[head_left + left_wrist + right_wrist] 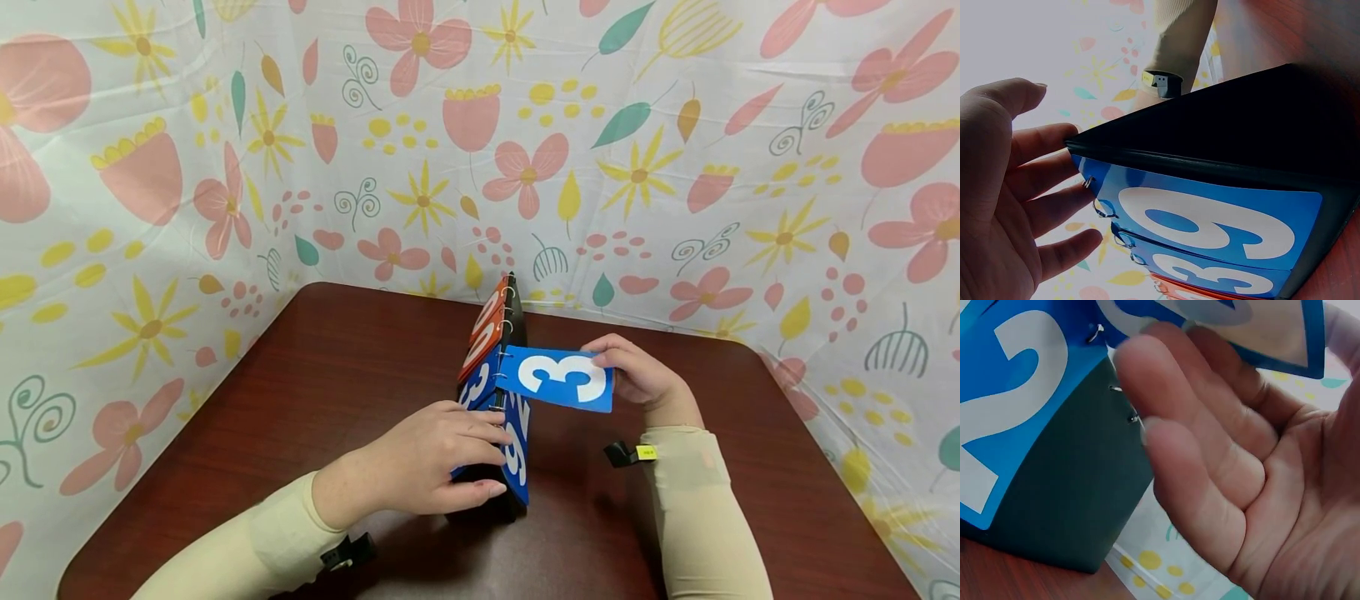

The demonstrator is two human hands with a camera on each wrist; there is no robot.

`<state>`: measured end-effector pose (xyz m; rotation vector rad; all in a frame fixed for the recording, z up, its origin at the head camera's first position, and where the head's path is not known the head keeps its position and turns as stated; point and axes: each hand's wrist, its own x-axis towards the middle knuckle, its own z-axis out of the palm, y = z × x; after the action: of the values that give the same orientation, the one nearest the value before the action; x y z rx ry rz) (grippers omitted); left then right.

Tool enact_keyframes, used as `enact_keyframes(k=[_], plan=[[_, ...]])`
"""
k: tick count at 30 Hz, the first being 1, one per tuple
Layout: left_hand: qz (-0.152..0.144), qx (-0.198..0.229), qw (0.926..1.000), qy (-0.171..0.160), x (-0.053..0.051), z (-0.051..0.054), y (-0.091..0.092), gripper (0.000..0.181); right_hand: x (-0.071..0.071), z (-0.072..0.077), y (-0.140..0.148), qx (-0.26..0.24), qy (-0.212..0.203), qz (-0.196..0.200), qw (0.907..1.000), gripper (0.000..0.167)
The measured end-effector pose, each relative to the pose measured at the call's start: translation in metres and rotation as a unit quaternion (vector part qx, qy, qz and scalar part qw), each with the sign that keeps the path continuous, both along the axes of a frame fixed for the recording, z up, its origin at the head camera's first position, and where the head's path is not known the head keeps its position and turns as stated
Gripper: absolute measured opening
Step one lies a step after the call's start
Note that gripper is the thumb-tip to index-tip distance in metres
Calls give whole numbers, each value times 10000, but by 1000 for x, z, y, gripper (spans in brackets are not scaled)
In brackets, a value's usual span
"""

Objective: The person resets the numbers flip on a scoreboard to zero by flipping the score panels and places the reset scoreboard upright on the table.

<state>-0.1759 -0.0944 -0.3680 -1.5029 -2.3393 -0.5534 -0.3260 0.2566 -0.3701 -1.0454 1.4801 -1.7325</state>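
Observation:
A tabletop flip scoreboard [1222, 134] with a black folding stand is set on the table, its ringed top edge running away from me in the head view. My right hand [637, 379] pinches a blue number card [558, 398] bearing a white 3, thumb above and fingers beneath. That card is lifted out to the right, still on its rings. My left hand [431, 462] rests at the near end of the top edge, fingers loosely extended and touching it. A blue 9 card [1260, 200] hangs on the left face, and a blue 2 card [1041, 356] on the right face.
Red number cards [489, 325] hang at the scoreboard's far end. The dark brown table [360, 358] reaches back to a flower-printed curtain [450, 192]. Black wrist devices [348, 552] are strapped over both beige sleeves [697, 508].

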Motion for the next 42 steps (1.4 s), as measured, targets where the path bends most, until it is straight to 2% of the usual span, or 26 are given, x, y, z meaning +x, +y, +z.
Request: enact_keyframes(k=[4,7,10,12,13,16,18,19,23,26,29,33,36,38,42], plan=[[-2,-10,10000,-6,0,0,0,32,-3,1,-6,-505,0,727,9961,44],[-7,-5,10000,5,0,-1,0,31,-4,1,-11,-719,86,803,9941,54],[-32,-16,10000,59,0,0,0,30,1,3,-16,-589,448,458,9962,63],[-46,10,10000,58,0,-1,0,30,7,5,-20,-200,901,-126,9957,63],[-52,27,10000,46,0,-1,0,30,12,7,-23,106,1182,-545,9914,63],[-73,80,9999,26,-1,-1,0,31,21,11,-38,992,1884,-1547,9647,63],[-64,97,9999,-3,-1,-1,0,31,26,12,-52,1366,2245,-1972,9445,68],[-62,95,9999,-15,0,0,0,31,27,11,-59,1448,2405,-2080,9370,69],[-42,92,9999,-91,-1,-1,0,31,27,5,-80,1287,2780,-2200,9262,73],[-54,114,9998,-140,-1,-1,0,32,25,-2,-88,1011,2879,-2163,9274,73],[-77,136,9998,-113,-2,-2,0,31,24,-6,-92,970,3051,-2140,9229,71],[-133,164,9997,104,-2,-2,0,31,24,-10,-98,1188,3377,-2198,9075,64],[-151,186,9995,212,-3,-2,0,31,24,-14,-101,1159,3525,-2214,9018,36],[-152,211,9995,202,-3,-3,0,30,23,-16,-103,1023,3555,-2217,9022,18],[-157,211,9993,248,-3,-3,1,30,26,-18,-108,851,3450,-2263,9070,9]])
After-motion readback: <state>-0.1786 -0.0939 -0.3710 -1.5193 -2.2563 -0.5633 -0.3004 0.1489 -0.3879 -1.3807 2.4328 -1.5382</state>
